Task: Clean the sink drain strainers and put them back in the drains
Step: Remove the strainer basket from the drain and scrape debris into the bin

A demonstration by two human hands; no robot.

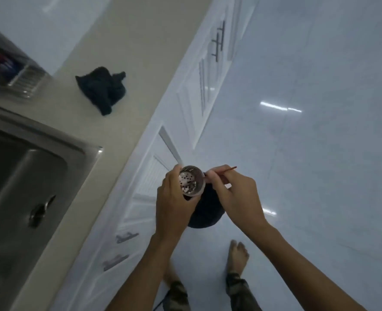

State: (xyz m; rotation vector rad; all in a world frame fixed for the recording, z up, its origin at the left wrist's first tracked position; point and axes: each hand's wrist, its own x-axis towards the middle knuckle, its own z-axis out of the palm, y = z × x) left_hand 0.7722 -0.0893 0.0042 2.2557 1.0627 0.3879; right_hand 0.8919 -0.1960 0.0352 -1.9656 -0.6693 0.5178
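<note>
You are holding one metal strainer cup (191, 180) out past the right side of the sink (85, 162), over the floor and not in a drain. Your left hand (174, 205) is wrapping its fingers round the cup. Your right hand (235, 194) is pinching one thin stick (224, 170) and poking at the cup's side. I think you are picking dirt out of the holes. Next, you need to hold the cup steady and poke gently, hole by hole. One dark round thing (208, 212), maybe a bin, is sitting under the cup. Inside the sink, one blurry drain (41, 212) is showing. Beyond the sink, one dark cloth (103, 89) is lying.
</note>
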